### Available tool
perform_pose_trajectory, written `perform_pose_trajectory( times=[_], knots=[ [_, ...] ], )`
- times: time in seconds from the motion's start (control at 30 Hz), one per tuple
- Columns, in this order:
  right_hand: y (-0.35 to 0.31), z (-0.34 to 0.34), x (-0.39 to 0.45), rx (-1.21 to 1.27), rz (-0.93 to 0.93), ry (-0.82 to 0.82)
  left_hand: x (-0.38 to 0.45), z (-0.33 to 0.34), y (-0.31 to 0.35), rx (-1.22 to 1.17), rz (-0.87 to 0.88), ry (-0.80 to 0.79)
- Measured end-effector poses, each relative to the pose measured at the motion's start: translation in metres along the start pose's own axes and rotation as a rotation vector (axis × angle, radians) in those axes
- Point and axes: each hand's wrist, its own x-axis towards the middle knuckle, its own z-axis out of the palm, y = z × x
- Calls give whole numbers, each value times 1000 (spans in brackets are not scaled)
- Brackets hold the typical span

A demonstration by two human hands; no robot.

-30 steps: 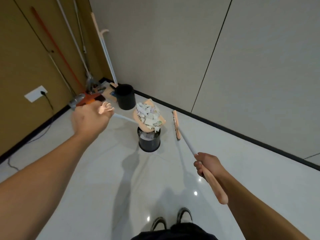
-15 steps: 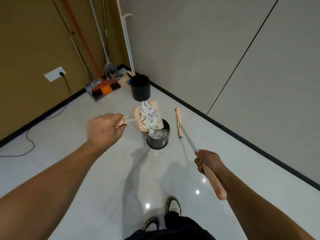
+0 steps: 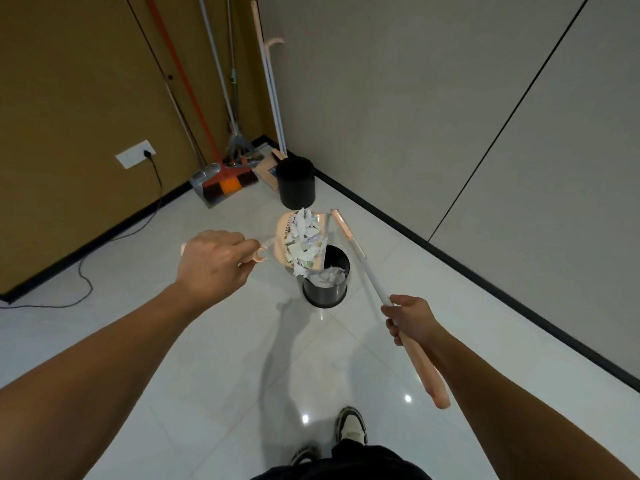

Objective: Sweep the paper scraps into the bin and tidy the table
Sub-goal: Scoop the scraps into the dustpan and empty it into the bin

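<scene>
Left hand (image 3: 211, 263): wrapped round the peach handle of the peach plastic dustpan (image 3: 289, 237), tilting it so its load can slide out.
Paper scraps (image 3: 304, 242): white torn pieces heaped in the pan, lowest ones at the rim of the black round bin (image 3: 325, 289), which sits at the pan's 5 o'clock to catch them.
Right hand (image 3: 410, 320): gripping the white-and-peach long-handled broom (image 3: 367, 271), held aside at the bin's 3 o'clock, likely to keep it clear of the pour.
</scene>
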Motion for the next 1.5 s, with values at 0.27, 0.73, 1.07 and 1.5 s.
perform_pose_trajectory(
  times=[0.27,0.73,1.07,1.5],
  knots=[
    [-9,1,-7,-263,-58,-32,10,-2,10,35,-10,-24],
    [27,-13,-32,-412,-15,66,14,4,-1,61,-34,-19],
    [31,-7,-39,-370,-26,128,13,9,-9,60,24,9],
    [24,2,-39,-341,-26,141,18,-4,6,89,173,-61]
  ],
)
